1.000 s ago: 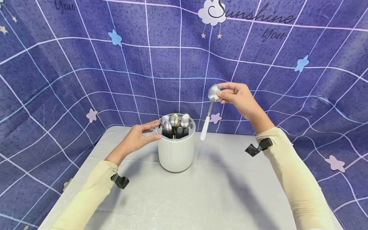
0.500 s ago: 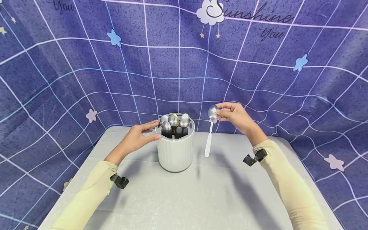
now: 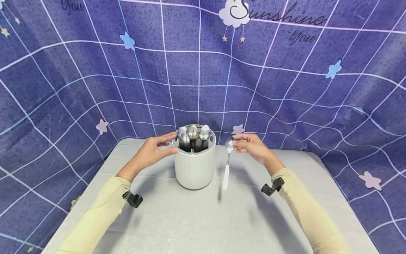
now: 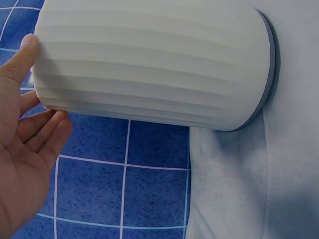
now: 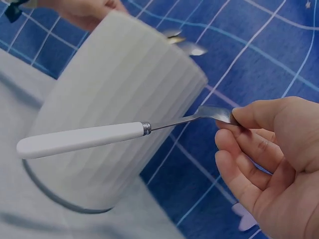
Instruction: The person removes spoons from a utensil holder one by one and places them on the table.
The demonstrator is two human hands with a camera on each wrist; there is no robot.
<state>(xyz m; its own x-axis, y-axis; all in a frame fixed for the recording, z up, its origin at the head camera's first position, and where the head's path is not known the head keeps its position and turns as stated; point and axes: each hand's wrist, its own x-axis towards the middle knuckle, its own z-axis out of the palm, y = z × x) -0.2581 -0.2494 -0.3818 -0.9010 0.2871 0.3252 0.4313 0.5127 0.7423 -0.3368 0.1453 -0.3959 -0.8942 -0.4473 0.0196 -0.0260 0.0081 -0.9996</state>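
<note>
My left hand (image 3: 155, 152) rests its thumb and fingers against the left side of the rim of a white ribbed utensil holder (image 3: 194, 171). Several metal spoons (image 3: 192, 132) stand in it with their bowls up; the lower parts of their handles are hidden. To the holder's right, my right hand (image 3: 253, 148) pinches a spoon by the edge of its bowl. This spoon's white handle (image 5: 84, 139) hangs down, its end just above the table. In the right wrist view the spoon (image 5: 172, 121) appears in front of the holder, between the camera and its ribbed wall.
A table with a pale grey cloth (image 3: 177, 222) lies under the holder. Behind it hangs a purple-blue curtain (image 3: 142, 91) with a grid of lines and stars. Black wrist-camera mounts (image 3: 132, 199) sit on both sleeves.
My right hand has come down with the spoon, and slightly left, bringing the handle's end close to the table. The left hand and the holder have stayed in place.
</note>
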